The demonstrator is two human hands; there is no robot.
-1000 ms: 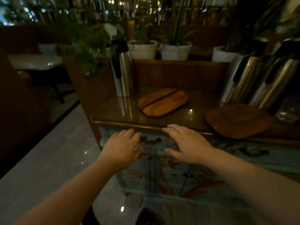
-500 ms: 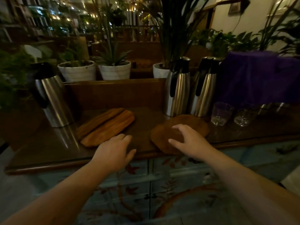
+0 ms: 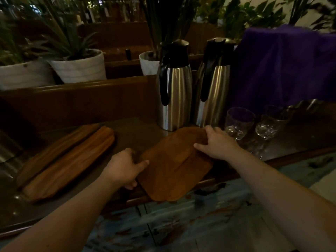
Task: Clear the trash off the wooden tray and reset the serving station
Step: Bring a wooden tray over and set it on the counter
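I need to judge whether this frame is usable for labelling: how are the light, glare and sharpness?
Head view: dim, warm light; bright streaks of glare on both steel flasks; the tray and both hands are soft but readable; plants and purple cloth blurred; wide-angle bending at the edges.

Brown wooden tray (image 3: 174, 168), silver-and-black carafes (image 3: 175, 91), purple cloth (image 3: 283, 66), white pots (image 3: 80, 67)

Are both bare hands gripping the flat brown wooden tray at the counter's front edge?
Yes: the left hand holds the flat brown wooden tray at its left edge, and the right hand grips its far right edge.
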